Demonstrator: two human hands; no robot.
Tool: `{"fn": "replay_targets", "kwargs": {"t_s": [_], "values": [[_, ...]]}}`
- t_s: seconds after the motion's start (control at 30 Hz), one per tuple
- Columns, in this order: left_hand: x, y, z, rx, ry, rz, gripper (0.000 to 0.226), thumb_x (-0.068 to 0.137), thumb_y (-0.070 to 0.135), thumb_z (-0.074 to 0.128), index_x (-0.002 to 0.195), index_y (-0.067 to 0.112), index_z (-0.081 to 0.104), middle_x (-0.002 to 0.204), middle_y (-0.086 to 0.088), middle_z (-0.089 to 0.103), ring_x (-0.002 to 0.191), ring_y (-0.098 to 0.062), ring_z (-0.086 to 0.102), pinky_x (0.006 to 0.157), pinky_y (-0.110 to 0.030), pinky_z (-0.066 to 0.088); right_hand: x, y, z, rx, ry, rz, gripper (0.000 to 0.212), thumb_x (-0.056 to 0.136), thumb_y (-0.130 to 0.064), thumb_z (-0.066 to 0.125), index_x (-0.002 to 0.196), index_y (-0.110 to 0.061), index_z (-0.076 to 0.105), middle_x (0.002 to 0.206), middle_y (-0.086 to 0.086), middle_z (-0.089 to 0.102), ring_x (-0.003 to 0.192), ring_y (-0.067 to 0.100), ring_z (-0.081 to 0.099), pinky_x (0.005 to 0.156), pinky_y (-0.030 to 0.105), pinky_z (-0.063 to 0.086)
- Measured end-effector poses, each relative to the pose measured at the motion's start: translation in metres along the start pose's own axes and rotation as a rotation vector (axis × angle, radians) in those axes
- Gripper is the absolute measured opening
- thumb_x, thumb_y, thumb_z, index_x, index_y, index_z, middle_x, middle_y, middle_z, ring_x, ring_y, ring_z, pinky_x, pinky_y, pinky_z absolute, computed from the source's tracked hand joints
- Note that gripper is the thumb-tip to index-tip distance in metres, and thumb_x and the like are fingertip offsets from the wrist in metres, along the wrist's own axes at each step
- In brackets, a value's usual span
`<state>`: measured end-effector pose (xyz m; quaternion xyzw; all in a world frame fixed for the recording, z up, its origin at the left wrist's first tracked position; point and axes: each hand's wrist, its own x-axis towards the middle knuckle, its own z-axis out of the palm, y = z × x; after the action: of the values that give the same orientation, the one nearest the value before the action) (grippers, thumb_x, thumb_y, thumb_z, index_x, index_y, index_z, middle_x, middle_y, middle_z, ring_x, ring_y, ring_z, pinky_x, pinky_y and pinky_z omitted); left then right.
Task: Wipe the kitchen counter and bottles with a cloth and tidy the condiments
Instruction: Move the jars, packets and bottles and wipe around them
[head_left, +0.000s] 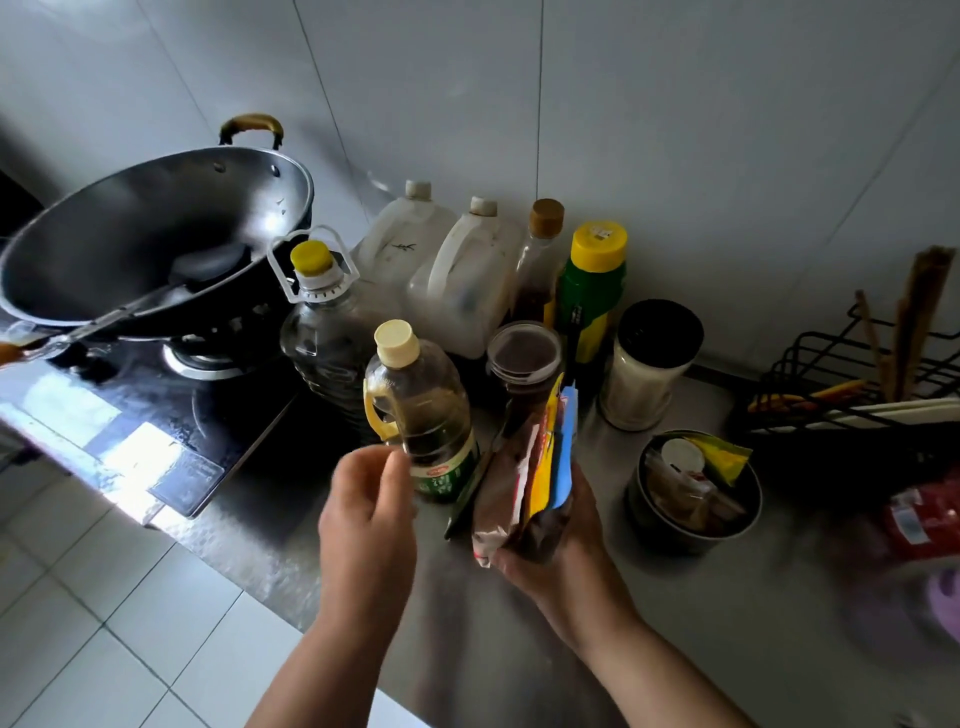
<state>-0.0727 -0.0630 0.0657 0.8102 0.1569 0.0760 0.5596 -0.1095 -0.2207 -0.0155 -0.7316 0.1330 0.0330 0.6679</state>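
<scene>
Packets (540, 467) in right hand (550, 551), label writing unreadable.

Single head view, looking steeply down, close over counter (675, 597); bottles just beyond fingertips (387, 460), stove left of them.

white tiled wall (675, 104), pale tiled floor (130, 649), daylight glare at left.

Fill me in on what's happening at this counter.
A person is tidying condiments on a steel counter. The right hand grips a bundle of colourful seasoning packets. The left hand, empty and blurred, hovers by a small clear oil bottle with a cream cap. More bottles line the wall; no cloth is recognisable.
</scene>
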Motion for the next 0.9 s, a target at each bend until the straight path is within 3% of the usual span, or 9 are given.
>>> {"fn": "replay_targets", "kwargs": {"t_s": [0.07, 0.13, 0.27, 0.47, 0.6, 0.7, 0.73, 0.8, 0.9], "values": [[0.011, -0.011, -0.002, 0.024, 0.002, -0.201, 0.041, 0.085, 0.031, 0.062, 0.124, 0.027, 0.051, 0.117, 0.000, 0.064, 0.098, -0.021, 0.064, 0.088, -0.046, 0.054, 0.006, 0.005, 0.004, -0.113, 0.045, 0.005, 0.116, 0.057, -0.044, 0.091, 0.150, -0.035, 0.021, 0.149, -0.003, 0.040, 0.132, 0.012, 0.047, 0.101, 0.038, 0.050], [0.021, -0.019, 0.004, -0.034, -0.165, -0.348, 0.061, 0.087, 0.015, 0.061, 0.141, 0.026, 0.036, 0.126, 0.000, 0.057, 0.100, -0.019, 0.062, 0.089, -0.040, 0.053, 0.012, 0.011, 0.006, -0.159, 0.076, 0.030, 0.115, 0.053, -0.047, 0.092, 0.147, -0.032, 0.028, 0.140, -0.004, 0.049, 0.125, 0.013, 0.054, 0.096, 0.039, 0.053], [0.037, -0.017, 0.019, -0.012, -0.352, -0.272, 0.055, 0.082, 0.010, 0.056, 0.128, 0.039, 0.050, 0.115, 0.010, 0.069, 0.105, -0.010, 0.065, 0.097, -0.039, 0.051, 0.017, 0.016, 0.015, -0.222, 0.108, 0.063, 0.114, 0.053, -0.049, 0.089, 0.144, -0.038, 0.020, 0.141, 0.005, 0.050, 0.122, 0.021, 0.055, 0.098, 0.037, 0.051], [0.054, -0.006, 0.034, -0.035, -0.427, -0.235, 0.037, 0.087, 0.022, 0.056, 0.122, 0.033, 0.057, 0.114, 0.012, 0.069, 0.107, -0.007, 0.063, 0.096, -0.032, 0.049, 0.027, 0.003, 0.030, -0.273, 0.177, 0.027, 0.107, 0.062, -0.043, 0.085, 0.141, -0.042, 0.012, 0.146, 0.000, 0.040, 0.130, 0.022, 0.047, 0.105, 0.047, 0.044], [0.049, -0.014, 0.017, 0.062, -0.270, -0.268, 0.032, 0.092, 0.013, 0.049, 0.119, 0.026, 0.059, 0.113, 0.002, 0.067, 0.100, -0.012, 0.062, 0.090, -0.032, 0.051, 0.026, 0.000, 0.025, -0.400, 0.221, 0.022, 0.105, 0.063, -0.056, 0.082, 0.144, -0.033, 0.019, 0.139, -0.002, 0.044, 0.122, 0.021, 0.053, 0.096, 0.043, 0.050], [0.039, -0.024, 0.002, 0.352, -0.477, -0.213, 0.045, 0.087, 0.002, 0.050, 0.125, 0.027, 0.054, 0.100, 0.005, 0.063, 0.074, -0.011, 0.057, 0.063, -0.022, 0.048, 0.020, 0.000, 0.024, -0.408, 0.255, 0.047, 0.100, 0.060, -0.065, 0.078, 0.142, -0.036, 0.029, 0.139, -0.006, 0.049, 0.123, 0.019, 0.055, 0.094, 0.037, 0.051], [0.033, -0.026, 0.000, 0.395, -0.587, -0.200, 0.051, 0.085, 0.003, 0.057, 0.128, 0.030, 0.050, 0.099, 0.007, 0.061, 0.073, -0.007, 0.056, 0.059, -0.019, 0.048, 0.017, 0.000, 0.024, -0.421, 0.263, 0.061, 0.097, 0.061, -0.063, 0.079, 0.140, -0.034, 0.032, 0.134, -0.009, 0.054, 0.118, 0.018, 0.059, 0.089, 0.031, 0.051], [0.027, -0.031, 0.002, 0.519, -0.715, -0.061, 0.066, 0.075, 0.019, 0.074, 0.131, 0.038, 0.043, 0.110, 0.010, 0.057, 0.088, -0.004, 0.058, 0.072, -0.019, 0.050, 0.010, -0.002, 0.026, -0.459, 0.278, 0.060, 0.094, 0.064, -0.060, 0.079, 0.140, -0.029, 0.034, 0.130, -0.009, 0.056, 0.112, 0.019, 0.063, 0.082, 0.026, 0.048], [0.029, -0.036, 0.014, 0.723, -0.710, 0.137, 0.072, 0.066, 0.046, 0.077, 0.130, 0.037, 0.045, 0.118, 0.007, 0.056, 0.102, -0.012, 0.060, 0.078, -0.022, 0.046, 0.001, 0.002, 0.029, -0.429, 0.254, 0.025, 0.087, 0.070, -0.047, 0.080, 0.142, -0.029, 0.035, 0.134, -0.007, 0.052, 0.115, 0.015, 0.060, 0.087, 0.026, 0.050]]}}
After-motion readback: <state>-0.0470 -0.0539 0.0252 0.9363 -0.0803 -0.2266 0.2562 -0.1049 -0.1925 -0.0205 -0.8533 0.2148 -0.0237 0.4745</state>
